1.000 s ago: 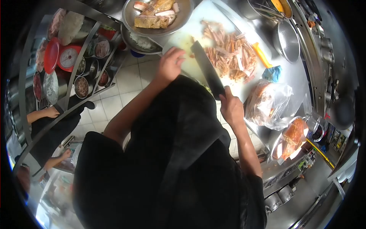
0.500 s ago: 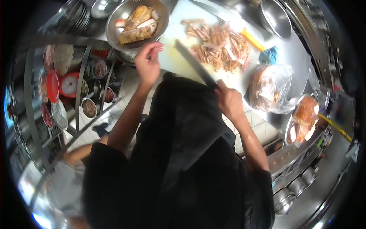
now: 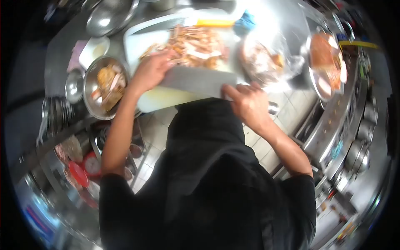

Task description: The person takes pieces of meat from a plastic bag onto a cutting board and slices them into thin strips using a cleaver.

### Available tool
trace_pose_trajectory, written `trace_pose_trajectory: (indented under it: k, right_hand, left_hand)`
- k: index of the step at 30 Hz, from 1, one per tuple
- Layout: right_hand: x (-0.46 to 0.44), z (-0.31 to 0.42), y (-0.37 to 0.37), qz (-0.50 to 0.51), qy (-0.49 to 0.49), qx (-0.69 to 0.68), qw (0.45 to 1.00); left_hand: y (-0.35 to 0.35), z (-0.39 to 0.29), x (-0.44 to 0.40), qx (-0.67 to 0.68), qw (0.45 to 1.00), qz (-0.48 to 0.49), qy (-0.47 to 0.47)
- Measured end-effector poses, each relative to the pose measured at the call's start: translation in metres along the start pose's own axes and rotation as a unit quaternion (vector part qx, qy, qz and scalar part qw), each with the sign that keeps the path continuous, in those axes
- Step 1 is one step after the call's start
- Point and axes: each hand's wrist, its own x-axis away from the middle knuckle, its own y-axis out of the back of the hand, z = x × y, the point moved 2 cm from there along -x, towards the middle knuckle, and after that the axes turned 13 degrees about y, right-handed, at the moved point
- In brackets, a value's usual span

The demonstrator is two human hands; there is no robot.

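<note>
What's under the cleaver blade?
The cleaver blade is over the white cutting board: bare board shows on its near side, sliced meat on its far side. Whatever lies directly beneath is covered; I can't tell whether the blade touches the board.

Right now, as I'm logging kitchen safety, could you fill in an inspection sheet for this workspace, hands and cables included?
Surface: steel counter bearing a white cutting board.
Job's things: meat strips piled on the board; cleaver blade on the wearer's side of them.
Clutter: yellow handle and blue cloth beyond the pile; bagged meat right; steel bowl with meat pieces left.
Hands: right hand grips the cleaver; left hand near the blade's other end, contact unclear.
Cables: nothing seen.
Surroundings: tiled floor.
</note>
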Motion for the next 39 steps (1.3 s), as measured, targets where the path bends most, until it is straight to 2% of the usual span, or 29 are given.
trace_pose_trajectory:
  k: [1,3,4,7,9,10,11,13,14,16,20,22,23,25,26,27,29,30,32,33,35,36,37,39]
  right_hand:
    - [0.008,-0.002,-0.002,-0.013,-0.018,-0.038,0.999]
    - [0.023,-0.009,-0.020,0.047,-0.047,-0.113,0.991]
    - [0.027,-0.012,-0.030,0.072,-0.043,-0.105,0.991]
    - [0.030,-0.028,-0.056,0.119,-0.026,-0.134,0.983]
    - [0.033,-0.037,-0.067,0.108,-0.011,-0.147,0.983]
    - [0.033,-0.041,-0.069,0.106,0.002,-0.154,0.982]
    - [0.032,-0.044,-0.068,0.100,0.008,-0.163,0.982]
    - [0.030,-0.048,-0.063,0.159,0.039,-0.179,0.970]
    - [0.029,-0.052,-0.060,0.182,0.061,-0.181,0.965]
    - [0.029,-0.059,-0.058,0.174,0.088,-0.189,0.962]
    - [0.037,-0.064,-0.076,0.132,0.125,-0.202,0.962]
    - [0.039,-0.070,-0.075,0.132,0.134,-0.212,0.959]
    - [0.039,-0.072,-0.075,0.137,0.142,-0.219,0.956]
    - [0.037,-0.074,-0.074,0.139,0.148,-0.225,0.953]
    - [0.036,-0.075,-0.074,0.144,0.155,-0.229,0.950]
    - [0.035,-0.075,-0.075,0.145,0.157,-0.228,0.950]
    - [0.034,-0.074,-0.075,0.136,0.170,-0.207,0.954]
    - [0.033,-0.074,-0.073,0.138,0.173,-0.205,0.953]
    - [0.029,-0.074,-0.070,0.172,0.176,-0.202,0.948]
    - [0.029,-0.074,-0.069,0.175,0.181,-0.198,0.947]
    - [0.028,-0.075,-0.068,0.154,0.163,-0.204,0.953]
    - [0.028,-0.075,-0.065,0.158,0.166,-0.203,0.952]
    - [0.027,-0.076,-0.062,0.174,0.165,-0.202,0.950]
    - [0.026,-0.076,-0.062,0.191,0.169,-0.198,0.947]
  left_hand:
    - [0.003,-0.014,-0.008,0.000,0.997,-0.073,-0.028]
    - [0.012,-0.062,-0.022,0.033,0.997,-0.056,-0.029]
    - [0.007,-0.095,-0.029,0.066,0.995,-0.048,-0.055]
    - [-0.042,-0.168,-0.066,0.052,0.988,0.053,-0.134]
    - [-0.092,-0.211,-0.100,0.052,0.986,0.136,-0.081]
    - [-0.123,-0.218,-0.126,-0.025,0.985,0.126,-0.114]
    - [-0.152,-0.219,-0.151,-0.101,0.977,0.116,-0.145]
    - [-0.194,-0.225,-0.188,-0.178,0.954,0.236,-0.045]
    - [-0.207,-0.224,-0.199,-0.184,0.953,0.236,-0.038]
    - [-0.225,-0.225,-0.212,-0.280,0.926,0.246,-0.062]
    - [-0.241,-0.219,-0.219,-0.305,0.915,0.264,-0.011]
    - [-0.239,-0.222,-0.219,-0.295,0.897,0.328,-0.023]
    - [-0.238,-0.222,-0.217,-0.298,0.896,0.327,-0.022]
    - [-0.228,-0.238,-0.202,-0.137,0.941,0.302,-0.066]
    - [-0.232,-0.232,-0.204,-0.111,0.935,0.319,-0.110]
    - [-0.231,-0.236,-0.206,-0.110,0.936,0.317,-0.109]
    - [-0.230,-0.240,-0.208,-0.189,0.895,0.403,-0.013]
    - [-0.231,-0.238,-0.207,-0.187,0.897,0.400,-0.012]
    - [-0.232,-0.235,-0.203,-0.057,0.903,0.425,0.006]
    - [-0.234,-0.235,-0.201,-0.054,0.906,0.419,0.007]
    - [-0.240,-0.234,-0.196,-0.164,0.916,0.357,-0.082]
    - [-0.233,-0.245,-0.189,-0.098,0.923,0.365,-0.073]
    - [-0.235,-0.240,-0.191,-0.094,0.925,0.361,-0.070]
    - [-0.232,-0.231,-0.201,-0.141,0.952,0.271,0.011]
